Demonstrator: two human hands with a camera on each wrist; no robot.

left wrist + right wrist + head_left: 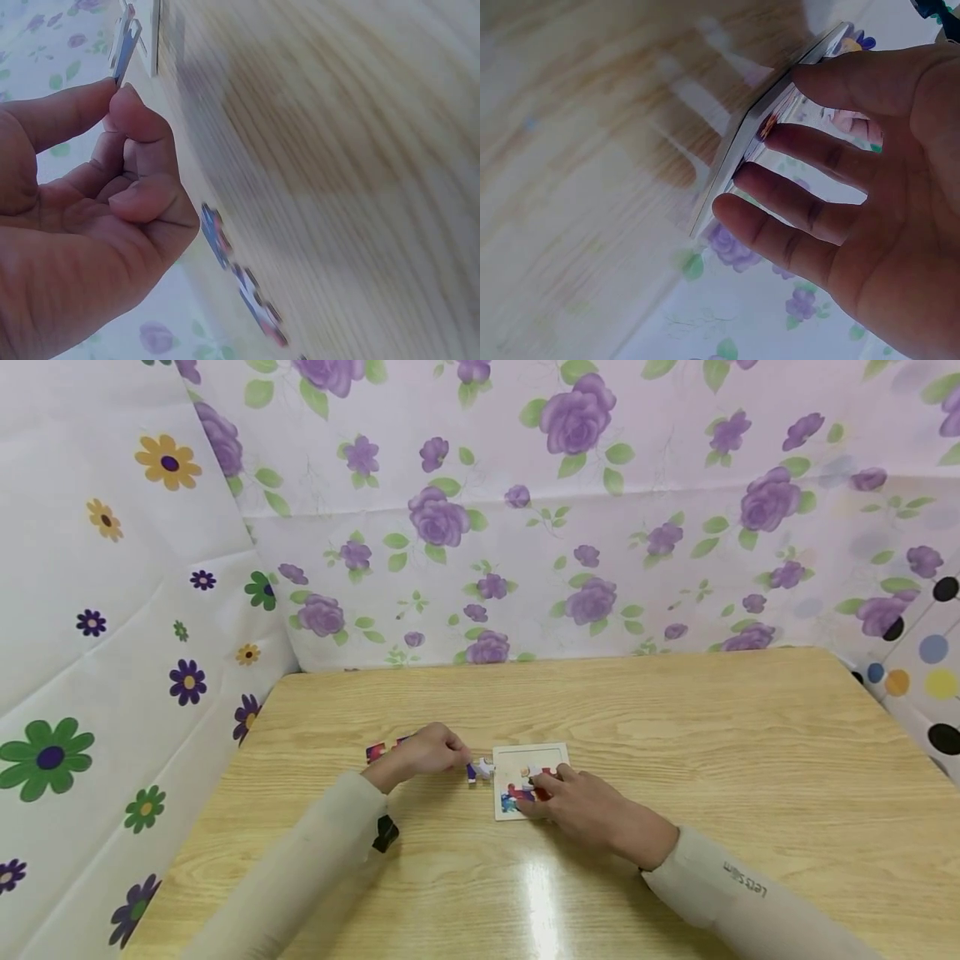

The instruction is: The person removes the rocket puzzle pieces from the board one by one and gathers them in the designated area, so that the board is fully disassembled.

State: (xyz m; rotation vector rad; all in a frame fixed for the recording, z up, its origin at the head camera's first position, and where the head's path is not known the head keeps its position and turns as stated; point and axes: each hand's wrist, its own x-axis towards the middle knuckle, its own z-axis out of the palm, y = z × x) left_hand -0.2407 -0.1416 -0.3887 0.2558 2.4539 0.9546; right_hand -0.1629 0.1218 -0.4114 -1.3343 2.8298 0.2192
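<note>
My left hand (429,750) pinches a jigsaw puzzle piece (480,769) between thumb and index finger, beside the left edge of a pale square puzzle tray (497,797). In the left wrist view the piece (127,51) stands out edge-on from the fingertips, and the other fingers are curled inward. Spread over the tray's right side is my right hand (592,808), its fingertips on the tray and its pieces. Colourful fitted pieces (512,799) fill the tray's lower part, partly covered by that hand. The right wrist view shows its fingers (791,214) nearly straight along the tray's edge.
Loose puzzle pieces (376,752) lie on the wooden table (675,727) behind the left wrist, partly hidden by it. Flower-printed cloth (525,568) hangs along the table's far edge, and another patterned cloth (97,635) hangs on the left.
</note>
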